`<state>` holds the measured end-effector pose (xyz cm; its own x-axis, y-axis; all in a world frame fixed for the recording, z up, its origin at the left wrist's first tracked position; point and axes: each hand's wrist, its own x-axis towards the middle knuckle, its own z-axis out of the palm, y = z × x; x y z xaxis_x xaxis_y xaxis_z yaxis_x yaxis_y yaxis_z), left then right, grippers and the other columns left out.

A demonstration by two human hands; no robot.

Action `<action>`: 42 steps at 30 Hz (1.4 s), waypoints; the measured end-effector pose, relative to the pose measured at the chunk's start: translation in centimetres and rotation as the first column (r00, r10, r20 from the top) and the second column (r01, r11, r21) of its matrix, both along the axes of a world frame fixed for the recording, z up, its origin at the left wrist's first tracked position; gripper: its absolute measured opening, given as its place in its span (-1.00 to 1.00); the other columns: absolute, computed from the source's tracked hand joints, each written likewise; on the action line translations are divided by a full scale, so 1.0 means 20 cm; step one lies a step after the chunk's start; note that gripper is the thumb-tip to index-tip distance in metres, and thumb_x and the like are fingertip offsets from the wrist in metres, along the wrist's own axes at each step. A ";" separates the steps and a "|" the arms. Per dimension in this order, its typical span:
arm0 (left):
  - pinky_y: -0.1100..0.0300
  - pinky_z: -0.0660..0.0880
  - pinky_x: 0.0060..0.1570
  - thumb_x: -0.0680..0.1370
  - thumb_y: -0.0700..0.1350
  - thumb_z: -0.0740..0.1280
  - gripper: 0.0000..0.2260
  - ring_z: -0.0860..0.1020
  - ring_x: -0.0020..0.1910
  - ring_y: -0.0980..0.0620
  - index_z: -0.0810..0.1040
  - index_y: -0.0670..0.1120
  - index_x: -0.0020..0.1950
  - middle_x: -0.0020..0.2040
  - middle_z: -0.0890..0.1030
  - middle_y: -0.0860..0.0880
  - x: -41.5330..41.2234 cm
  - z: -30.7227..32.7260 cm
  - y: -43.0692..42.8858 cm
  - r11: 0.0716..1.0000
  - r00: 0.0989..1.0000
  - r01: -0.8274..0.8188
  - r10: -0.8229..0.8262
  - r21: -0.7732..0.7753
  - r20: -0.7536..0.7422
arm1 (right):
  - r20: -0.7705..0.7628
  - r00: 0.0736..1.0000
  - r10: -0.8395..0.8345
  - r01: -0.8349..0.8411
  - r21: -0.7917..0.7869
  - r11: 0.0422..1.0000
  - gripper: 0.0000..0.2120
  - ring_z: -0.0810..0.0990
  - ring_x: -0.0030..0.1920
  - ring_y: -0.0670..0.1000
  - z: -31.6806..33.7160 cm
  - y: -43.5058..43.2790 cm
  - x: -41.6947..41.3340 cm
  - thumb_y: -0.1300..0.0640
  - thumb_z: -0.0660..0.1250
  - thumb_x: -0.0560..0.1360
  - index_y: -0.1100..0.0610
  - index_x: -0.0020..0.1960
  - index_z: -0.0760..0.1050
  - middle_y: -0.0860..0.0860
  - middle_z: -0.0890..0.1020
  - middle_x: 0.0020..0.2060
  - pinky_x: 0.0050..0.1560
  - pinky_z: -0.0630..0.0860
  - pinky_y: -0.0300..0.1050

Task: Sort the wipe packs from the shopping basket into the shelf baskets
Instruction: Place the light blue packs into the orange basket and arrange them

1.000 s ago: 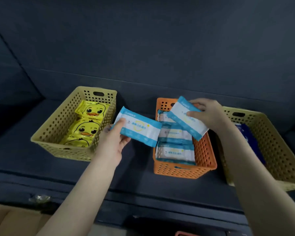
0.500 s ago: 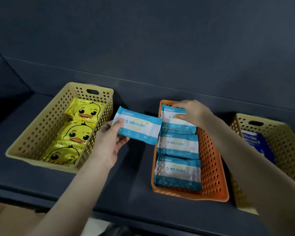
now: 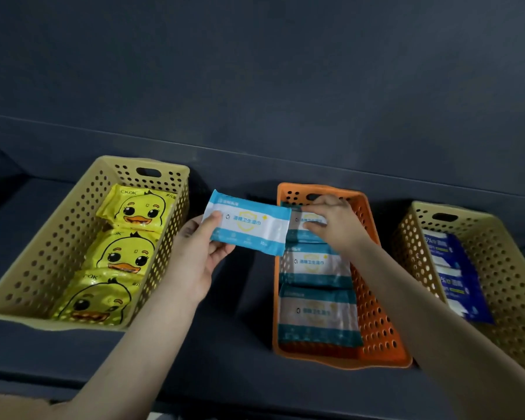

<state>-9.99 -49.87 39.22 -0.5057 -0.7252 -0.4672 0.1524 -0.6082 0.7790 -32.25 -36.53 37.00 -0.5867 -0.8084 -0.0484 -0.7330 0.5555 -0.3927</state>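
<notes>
My left hand [image 3: 194, 256] is clamped on one blue-and-white wipe pack [image 3: 246, 227], thumb on the printed face at its left end, fingers beneath. The pack hangs in the air between the left yellow basket [image 3: 73, 234] and the orange basket [image 3: 373, 286], its right edge just over the orange rim. My right hand [image 3: 335, 225] rests inside the orange basket at the far end, fingers laid flat on the rearmost pack [image 3: 308, 221] in that row. Whether it grips that pack or only presses on it, I cannot tell.

Current contents:
- Orange basket: three matching blue-and-white packs in a single row, front to back.
- Left yellow basket: three duck-print packs [image 3: 125, 253].
- Right yellow basket [image 3: 503, 268]: dark blue packs [image 3: 455, 274].

All three baskets stand on the dark shelf [image 3: 231, 344]. The shopping basket is not in view.

Handling, as I judge it: the pack is light, soft and pliable. The film wrapper looks glossy and may slip. It stays nearly level when held by one end, so a one-end pinch suffices; a hold across the short width gives better control. The held pack matches the orange basket's stock and belongs there, on top of the row.
</notes>
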 end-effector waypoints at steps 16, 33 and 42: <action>0.37 0.31 0.20 0.58 0.00 0.31 -0.65 0.40 0.22 0.32 0.42 0.15 0.37 0.23 0.43 0.30 -0.18 -0.03 0.15 0.800 0.909 0.415 -0.345 -0.434 0.232 | 0.693 0.710 -0.121 0.525 -0.407 0.747 -0.58 0.68 -0.09 -0.05 0.33 0.30 0.18 0.38 0.41 0.43 0.11 0.23 0.45 0.08 0.65 0.01 -0.05 0.65 -0.04; 0.18 0.10 0.26 0.64 0.20 0.06 -0.62 0.16 0.35 0.30 0.17 0.35 0.47 0.47 0.23 0.29 -0.17 -0.05 0.15 0.602 0.697 0.717 -0.622 -0.351 0.356 | -0.043 0.988 -0.148 0.151 0.066 0.986 -0.59 0.28 0.39 0.10 0.07 0.30 0.32 -0.02 0.36 0.51 0.00 0.34 0.47 -0.03 0.37 0.36 0.38 0.27 -0.02; 0.08 0.14 0.36 0.61 0.27 0.06 -0.59 0.19 0.40 0.24 0.21 0.34 0.47 0.49 0.26 0.24 -0.17 -0.07 0.17 0.604 0.708 0.705 -0.567 -0.371 0.422 | 0.143 0.982 -0.122 0.130 -0.043 0.991 -0.58 0.44 0.14 -0.14 0.03 0.29 0.28 0.09 0.40 0.50 0.06 0.34 0.47 -0.02 0.44 0.30 0.04 0.28 -0.53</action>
